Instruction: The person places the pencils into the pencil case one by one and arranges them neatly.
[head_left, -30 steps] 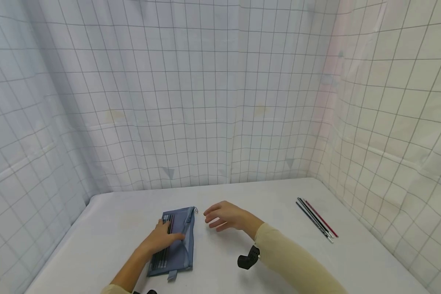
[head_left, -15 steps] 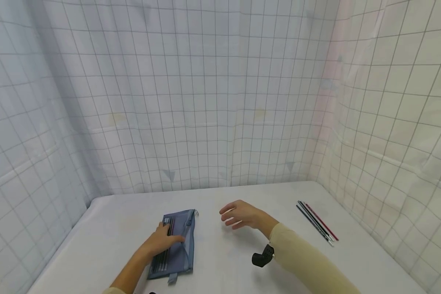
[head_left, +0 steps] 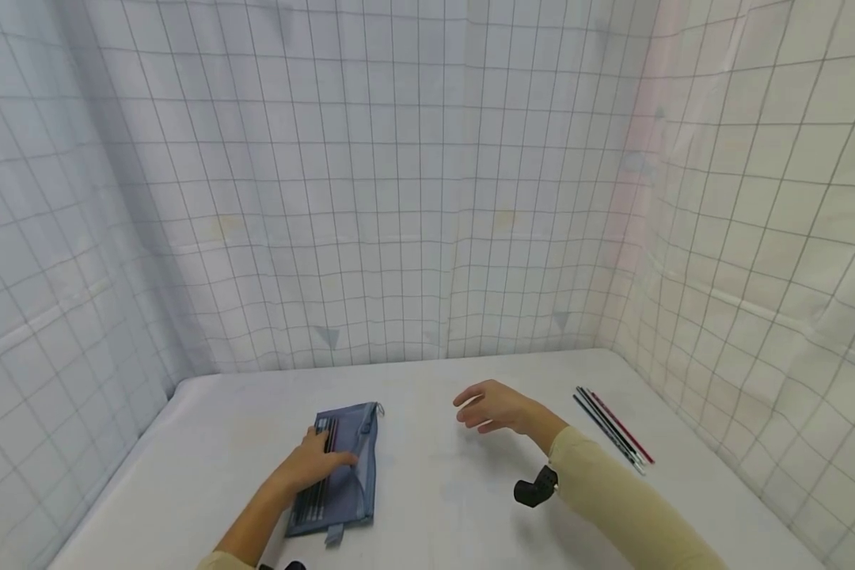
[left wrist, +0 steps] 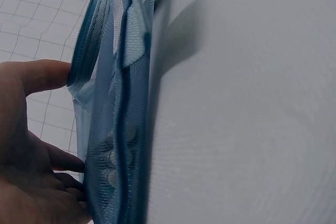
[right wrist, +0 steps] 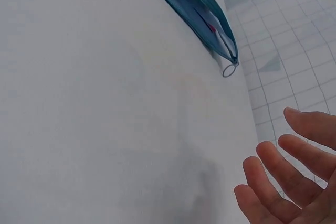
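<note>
A blue mesh pencil case point(head_left: 347, 495) lies flat on the left part of the table, several pencils point(head_left: 317, 503) showing through it. My left hand point(head_left: 309, 465) is over the case and grips its upper layer, with the thumb at the zipper edge point(left wrist: 86, 40). In the right wrist view the zipped side gapes between the layers, and a ring pull point(right wrist: 230, 70) hangs at its end. To the right of the case, my right hand point(head_left: 494, 405) hovers above the table, fingers loosely bent and holding nothing.
Several loose pencils point(head_left: 613, 427), dark ones and a red one, lie side by side at the table's right. The white table point(head_left: 427, 507) is enclosed by a white gridded curtain point(head_left: 413, 198) at the back and sides.
My right hand has moved right, away from the pencil case and toward the loose pencils. The left hand and the case have stayed in place.
</note>
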`<state>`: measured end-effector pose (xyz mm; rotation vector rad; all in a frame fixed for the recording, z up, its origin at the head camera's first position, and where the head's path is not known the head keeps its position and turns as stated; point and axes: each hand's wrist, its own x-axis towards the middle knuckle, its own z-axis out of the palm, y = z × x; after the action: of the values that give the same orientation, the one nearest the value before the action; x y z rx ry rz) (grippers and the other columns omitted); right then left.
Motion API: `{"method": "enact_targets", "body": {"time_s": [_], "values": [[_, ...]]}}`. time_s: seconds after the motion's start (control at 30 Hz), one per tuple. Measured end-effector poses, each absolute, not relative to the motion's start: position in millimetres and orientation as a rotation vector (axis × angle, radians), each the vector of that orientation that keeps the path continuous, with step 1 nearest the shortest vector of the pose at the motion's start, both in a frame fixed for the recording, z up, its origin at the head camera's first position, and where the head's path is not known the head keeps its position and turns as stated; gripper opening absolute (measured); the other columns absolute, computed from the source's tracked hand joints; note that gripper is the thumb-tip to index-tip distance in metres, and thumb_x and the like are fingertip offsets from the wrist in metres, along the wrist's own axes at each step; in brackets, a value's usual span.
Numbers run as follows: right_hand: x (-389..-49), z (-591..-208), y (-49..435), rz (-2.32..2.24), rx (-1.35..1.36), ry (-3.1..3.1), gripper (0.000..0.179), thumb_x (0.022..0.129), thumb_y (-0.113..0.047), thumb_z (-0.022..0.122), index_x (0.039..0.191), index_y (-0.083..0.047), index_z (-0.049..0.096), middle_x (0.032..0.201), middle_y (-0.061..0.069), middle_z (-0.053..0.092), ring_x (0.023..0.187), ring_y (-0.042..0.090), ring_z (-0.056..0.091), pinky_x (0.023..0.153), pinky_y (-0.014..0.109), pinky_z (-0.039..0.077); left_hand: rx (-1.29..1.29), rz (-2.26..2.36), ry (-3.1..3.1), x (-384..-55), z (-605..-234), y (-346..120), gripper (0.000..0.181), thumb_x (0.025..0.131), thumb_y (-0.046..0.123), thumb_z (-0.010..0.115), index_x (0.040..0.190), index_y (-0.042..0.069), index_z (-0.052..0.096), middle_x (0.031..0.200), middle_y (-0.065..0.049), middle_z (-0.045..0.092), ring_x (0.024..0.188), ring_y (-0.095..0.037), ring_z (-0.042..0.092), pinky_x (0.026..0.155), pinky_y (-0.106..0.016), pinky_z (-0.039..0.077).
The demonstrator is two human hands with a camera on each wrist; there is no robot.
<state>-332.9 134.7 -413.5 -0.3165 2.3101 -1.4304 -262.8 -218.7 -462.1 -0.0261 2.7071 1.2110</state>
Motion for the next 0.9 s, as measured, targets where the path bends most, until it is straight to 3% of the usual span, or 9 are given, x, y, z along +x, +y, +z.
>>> {"method": "enact_targets", "body": {"time_s": [0.9], "values": [[-344,-410,228,-1.400,-0.156,2.516,0.046,0.094,-0.016,0.077,0.133,0.005,0.062,0.116,0.010,0.072,0.106,0.034,0.069,0.087,0.041,0.059,-0.010,1.224,2.736,-261,-464,-219,0.103,0.089,0.045,0.074,0.150,-0.022,0.025,0.156,-0.048,0.002,0.143,-0.065,0.009,0.114,-0.073,0.016]]}}
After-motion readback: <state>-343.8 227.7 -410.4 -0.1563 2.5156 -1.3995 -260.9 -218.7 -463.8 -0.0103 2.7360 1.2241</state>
